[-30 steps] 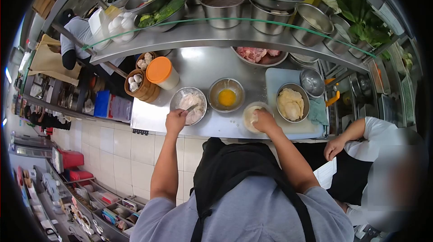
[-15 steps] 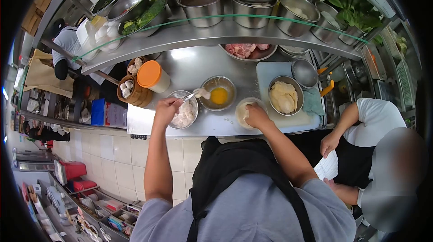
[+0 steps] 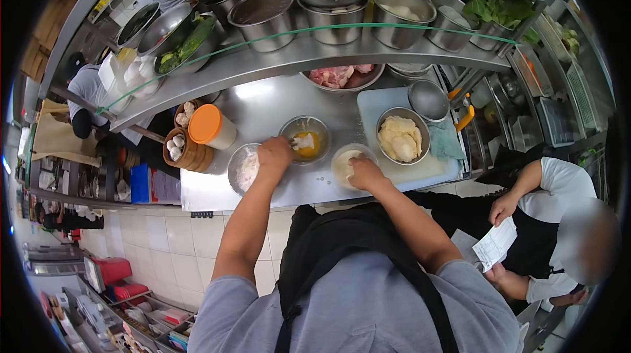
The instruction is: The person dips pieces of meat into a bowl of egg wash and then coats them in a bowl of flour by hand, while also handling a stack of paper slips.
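Note:
My left hand is closed round a slim metal utensil, mostly hidden now, at the left rim of a steel bowl. In that bowl a whitish lump of food lies against yellow egg. Just left of the hand, a steel bowl holds pale pieces of food. My right hand dips its curled fingers into a pale bowl of off-white stuff; what they grip, if anything, is hidden. Further right stands a steel bowl of pale yellow dough-like food.
A white cutting board lies under the dough bowl, near a green cloth. An orange-lidded tub and bamboo baskets stand left. A steel shelf overhangs the back. A co-worker holding paper stands close on the right.
My left hand has moved right from above the pale food to the egg bowl, bringing the whitish lump into the egg. My right hand stays at its bowl. The whole view has shifted.

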`<state>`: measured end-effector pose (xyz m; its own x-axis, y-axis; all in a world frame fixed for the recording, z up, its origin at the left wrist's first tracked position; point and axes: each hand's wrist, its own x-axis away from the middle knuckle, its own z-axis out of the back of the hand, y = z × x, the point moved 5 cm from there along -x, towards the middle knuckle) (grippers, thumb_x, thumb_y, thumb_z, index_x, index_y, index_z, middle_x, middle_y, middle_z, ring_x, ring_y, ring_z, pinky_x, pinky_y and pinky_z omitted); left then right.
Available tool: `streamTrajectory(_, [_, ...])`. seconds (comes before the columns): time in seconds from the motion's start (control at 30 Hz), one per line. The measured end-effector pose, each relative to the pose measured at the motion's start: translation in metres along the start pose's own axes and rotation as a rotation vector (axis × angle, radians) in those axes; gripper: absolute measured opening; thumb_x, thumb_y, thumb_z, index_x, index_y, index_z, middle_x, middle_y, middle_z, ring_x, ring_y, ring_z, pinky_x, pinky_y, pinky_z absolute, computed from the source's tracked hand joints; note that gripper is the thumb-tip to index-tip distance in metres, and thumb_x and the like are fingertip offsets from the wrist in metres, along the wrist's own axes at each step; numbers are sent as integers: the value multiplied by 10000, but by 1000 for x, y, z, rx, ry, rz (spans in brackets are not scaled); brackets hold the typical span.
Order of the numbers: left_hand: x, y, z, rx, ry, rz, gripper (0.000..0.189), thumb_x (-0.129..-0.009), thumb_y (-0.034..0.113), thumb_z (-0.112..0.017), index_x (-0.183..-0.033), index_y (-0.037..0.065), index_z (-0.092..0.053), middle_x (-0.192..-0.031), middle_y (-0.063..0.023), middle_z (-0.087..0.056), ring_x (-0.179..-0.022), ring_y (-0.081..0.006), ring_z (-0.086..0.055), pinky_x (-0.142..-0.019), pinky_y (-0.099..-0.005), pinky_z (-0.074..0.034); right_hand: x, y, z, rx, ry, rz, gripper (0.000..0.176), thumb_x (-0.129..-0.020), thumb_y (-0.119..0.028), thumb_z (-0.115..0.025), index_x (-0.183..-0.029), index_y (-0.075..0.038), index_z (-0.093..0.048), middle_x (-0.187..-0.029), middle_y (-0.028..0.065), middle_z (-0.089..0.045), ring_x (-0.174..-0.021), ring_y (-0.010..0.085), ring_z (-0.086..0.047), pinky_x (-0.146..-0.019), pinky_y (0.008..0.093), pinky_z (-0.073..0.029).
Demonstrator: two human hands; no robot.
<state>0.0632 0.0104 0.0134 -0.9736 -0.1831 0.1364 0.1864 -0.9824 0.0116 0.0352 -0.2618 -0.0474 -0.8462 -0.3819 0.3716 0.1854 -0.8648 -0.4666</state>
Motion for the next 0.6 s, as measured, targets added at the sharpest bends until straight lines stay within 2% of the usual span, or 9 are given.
streamTrajectory(0.13, [12,10,54,11,66,-104,235,-838,243,-592,-919,73,-733,-915,-178,-730,-825,-329,-723,-722,-450,-572,4,0,1,-17,18,14,482,-770,-206,-694,-1222,-54,-630,-1299,233,-543,-1146,392,-590,-997,441,-481])
streamTrajectory(0.33, [25,27,-25,-192,26,-343,191,-857,236,-597,-971,154,-728,-906,-144,-733,-804,-314,-722,-701,-460,-564,-1,-5,-1,1,3,7,488,-777,-212,-691,-1235,-58,-620,-1310,236,-531,-1165,393,-576,-1007,446,-472])
streamTrajectory(0.37, [24,27,-25,-192,30,-346,191,-857,236,-597,-971,154,-728,-906,-144,-733,-804,-314,-722,-701,-460,-564,-1,-5,1,3,1,-10,488,-779,-213,-691,-1236,-59,-619,-1312,236,-528,-1171,394,-572,-1010,446,-470])
streamTrajectory(0.43, [30,28,-8,-15,-107,-216,230,-867,279,-624,-1031,158,-730,-941,-144,-731,-851,-313,-718,-754,-453,-563,4,-7,10,-15,-24,-15,491,-792,-198,-671,-1254,-49,-602,-1330,235,-509,-1194,396,-556,-1017,444,-470])
streamTrajectory(0.5, [30,19,3,19,-115,-206,256,-865,303,-637,-1057,163,-732,-965,-140,-729,-900,-315,-710,-792,-450,-558,6,-5,9,-31,-56,-15,493,-806,-182,-651,-1273,-38,-584,-1348,234,-490,-1217,399,-541,-1024,443,-470])
streamTrajectory(0.6, [26,5,29,127,-155,-171,302,-860,336,-650,-1101,174,-733,-1009,-135,-725,-986,-318,-690,-856,-448,-547,3,-3,6,-15,-5,3,481,-786,-208,-680,-1238,-58,-617,-1307,233,-529,-1174,395,-565,-1018,441,-465])
